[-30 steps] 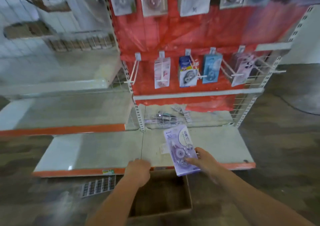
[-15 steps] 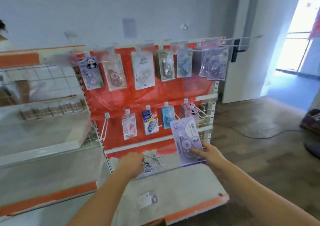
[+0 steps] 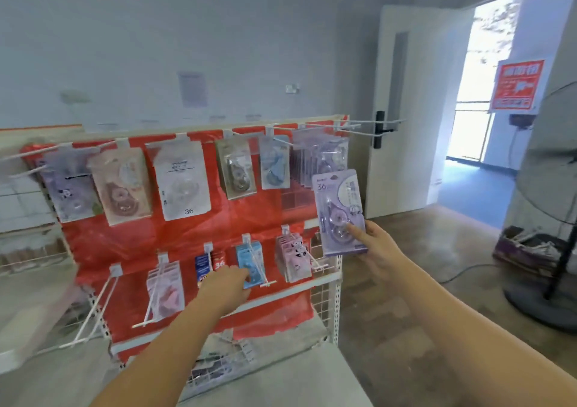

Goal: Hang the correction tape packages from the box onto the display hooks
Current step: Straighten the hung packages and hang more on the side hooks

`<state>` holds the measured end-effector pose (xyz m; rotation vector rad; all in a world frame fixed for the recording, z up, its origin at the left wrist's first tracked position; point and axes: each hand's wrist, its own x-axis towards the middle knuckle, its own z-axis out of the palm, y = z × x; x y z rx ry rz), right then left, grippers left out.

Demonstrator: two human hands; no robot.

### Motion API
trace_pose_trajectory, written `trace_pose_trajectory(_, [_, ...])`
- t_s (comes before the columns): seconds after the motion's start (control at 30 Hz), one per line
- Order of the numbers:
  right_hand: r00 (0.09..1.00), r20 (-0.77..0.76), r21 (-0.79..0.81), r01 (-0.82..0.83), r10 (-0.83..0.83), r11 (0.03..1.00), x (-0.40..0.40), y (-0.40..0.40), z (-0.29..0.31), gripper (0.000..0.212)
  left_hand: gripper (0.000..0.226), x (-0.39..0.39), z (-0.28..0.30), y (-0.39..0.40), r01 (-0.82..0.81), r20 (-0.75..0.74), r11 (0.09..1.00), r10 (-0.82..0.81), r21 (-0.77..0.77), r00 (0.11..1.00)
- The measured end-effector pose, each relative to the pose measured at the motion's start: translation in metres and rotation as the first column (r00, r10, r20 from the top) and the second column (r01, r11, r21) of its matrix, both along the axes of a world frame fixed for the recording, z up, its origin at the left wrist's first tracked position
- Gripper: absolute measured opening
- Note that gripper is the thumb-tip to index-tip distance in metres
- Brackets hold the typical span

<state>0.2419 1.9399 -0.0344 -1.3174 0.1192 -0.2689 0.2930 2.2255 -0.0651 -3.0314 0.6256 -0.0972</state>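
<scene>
Purple correction tape package, upright and raised in front of the right end of the display, gripped low down by right hand, thumb across the clear blister and the other fingers behind the card. Marked "36" near its top left corner. Just above and behind it, a stack of matching purple packages hanging on the top row's right-hand hook, beside long bare hooks reaching out toward the door. Left hand stretched forward at the lower row, fingers loosely bent and holding nothing, fingertips at the blue package; contact or none, cannot tell through the blur. Along that lower row: pink packages on the right, a blue-and-red package partly behind the left hand, pale pink packages further left, then an empty white hook. Across the top row: more packages in purple, peach, white, olive and pale blue against the red backing. Below, a wire basket with loose items and a pale shelf. To the right, an open white door, a red notice and a standing fan.
</scene>
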Motion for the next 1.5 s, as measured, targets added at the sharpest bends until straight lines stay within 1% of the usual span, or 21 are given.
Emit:
trace_pose_trajectory(0.1, [0.999, 0.044, 0.044, -0.020, 0.018, 0.999, 0.029, -0.032, 0.019, 0.054, 0.031, 0.027, 0.008, -0.037, -0.016, -0.004, 0.999, 0.016, -0.029, 1.000])
trace_pose_trajectory(0.17, [0.998, 0.061, 0.057, -0.037, 0.034, 0.998, 0.048, -0.051, 0.028, 0.062, 0.030, 0.041, 0.014, -0.061, -0.019, -0.001, 1.000, 0.019, -0.024, 1.000])
trace_pose_trajectory(0.23, [0.996, 0.069, 0.047, -0.057, 0.054, 0.997, 0.065, -0.067, 0.034, 0.056, 0.032, 0.053, 0.018, -0.082, -0.023, -0.004, 1.000, 0.023, -0.013, 1.000])
trace_pose_trajectory(0.4, [0.993, 0.072, -0.009, -0.095, 0.095, 0.995, 0.108, -0.095, 0.044, 0.019, 0.032, 0.076, 0.013, -0.110, -0.046, -0.034, 0.999, 0.045, -0.028, 0.998])
trace_pose_trajectory(0.47, [0.993, 0.076, -0.020, -0.091, 0.092, 0.996, 0.122, -0.100, 0.049, 0.014, 0.033, 0.081, 0.008, -0.116, -0.048, -0.036, 0.999, 0.048, -0.007, 0.998])
trace_pose_trajectory(0.53, [0.992, 0.071, -0.022, -0.100, 0.102, 0.995, 0.134, -0.102, 0.051, 0.015, 0.033, 0.085, 0.006, -0.118, -0.052, -0.035, 0.999, 0.052, 0.011, 0.998])
trace_pose_trajectory(0.7, [0.988, 0.057, -0.007, -0.145, 0.145, 0.989, 0.147, -0.098, 0.050, 0.028, 0.031, 0.100, 0.006, -0.117, -0.084, -0.051, 0.996, 0.084, 0.007, 0.995])
trace_pose_trajectory(0.73, [0.987, 0.051, 0.000, -0.154, 0.154, 0.988, 0.146, -0.097, 0.048, 0.034, 0.031, 0.102, 0.005, -0.117, -0.080, -0.051, 0.997, 0.081, 0.012, 0.995])
trace_pose_trajectory(0.8, [0.987, 0.041, 0.016, -0.158, 0.157, 0.987, 0.146, -0.095, 0.042, 0.052, 0.030, 0.104, 0.003, -0.117, -0.079, -0.054, 0.997, 0.080, 0.024, 0.995])
trace_pose_trajectory(0.83, [0.987, 0.037, 0.017, -0.159, 0.158, 0.987, 0.146, -0.095, 0.039, 0.053, 0.030, 0.105, 0.002, -0.118, -0.078, -0.057, 0.997, 0.079, 0.026, 0.995])
trace_pose_trajectory(0.93, [0.988, 0.030, 0.015, -0.150, 0.150, 0.989, 0.145, -0.096, 0.032, 0.028, 0.031, 0.107, 0.001, -0.120, -0.062, -0.059, 0.998, 0.064, 0.026, 0.996])
trace_pose_trajectory(0.97, [0.989, 0.031, 0.015, -0.144, 0.143, 0.990, 0.145, -0.096, 0.031, 0.023, 0.031, 0.106, 0.001, -0.120, -0.055, -0.058, 0.998, 0.056, 0.031, 0.997])
trace_pose_trajectory(1.07, [0.993, 0.015, -0.023, -0.115, 0.115, 0.993, 0.148, -0.093, 0.034, 0.021, 0.031, 0.105, 0.000, -0.120, -0.036, -0.055, 0.997, 0.040, 0.063, 0.998])
trace_pose_trajectory(1.17, [0.996, -0.046, -0.065, -0.079, 0.076, 0.995, 0.156, -0.089, 0.037, 0.017, 0.031, 0.106, -0.002, -0.120, -0.030, -0.053, 0.997, 0.034, 0.069, 0.998])
trace_pose_trajectory(1.23, [0.995, -0.089, -0.076, -0.054, 0.048, 0.996, 0.163, -0.086, 0.039, 0.020, 0.032, 0.107, -0.003, -0.120, -0.020, -0.044, 0.997, 0.023, 0.070, 0.999])
trace_pose_trajectory(1.3, [0.992, -0.121, -0.083, -0.038, 0.028, 0.996, 0.171, -0.083, 0.040, 0.028, 0.032, 0.108, -0.005, -0.121, -0.010, -0.034, 0.997, 0.012, 0.076, 0.999])
trace_pose_trajectory(1.4, [0.986, -0.165, -0.094, -0.012, -0.004, 0.996, 0.184, -0.077, 0.042, 0.049, 0.033, 0.111, -0.008, -0.119, -0.006, -0.018, 0.997, 0.007, 0.076, 1.000])
trace_pose_trajectory(1.43, [0.985, -0.170, -0.089, -0.017, 0.002, 0.996, 0.189, -0.076, 0.043, 0.053, 0.033, 0.112, -0.010, -0.118, -0.007, -0.019, 0.997, 0.008, 0.073, 1.000])
trace_pose_trajectory(1.5, [0.983, -0.185, -0.075, -0.010, -0.004, 0.997, 0.196, -0.074, 0.046, 0.053, 0.032, 0.113, -0.014, -0.114, -0.011, -0.034, 0.998, 0.013, 0.069, 0.999])
